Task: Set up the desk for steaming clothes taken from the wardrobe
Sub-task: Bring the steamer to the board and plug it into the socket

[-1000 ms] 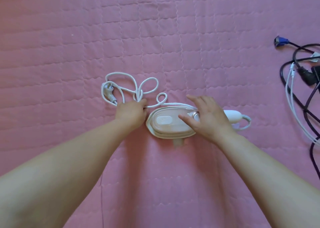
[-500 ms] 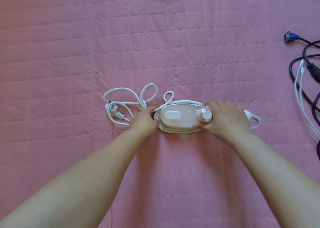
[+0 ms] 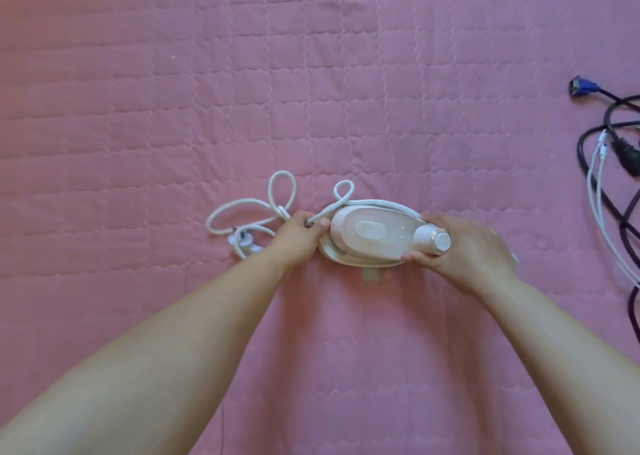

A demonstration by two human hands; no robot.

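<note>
Lying looped at centre-left on the pink quilted cover, white power cord, left hand curled around it, steamer at centre between both hands, right hand gripping its handle end, dark cables at right edge.

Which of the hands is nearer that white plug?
Left. The left hand grips the cord just right of the plug; the right hand holds the steamer's far end.
</note>
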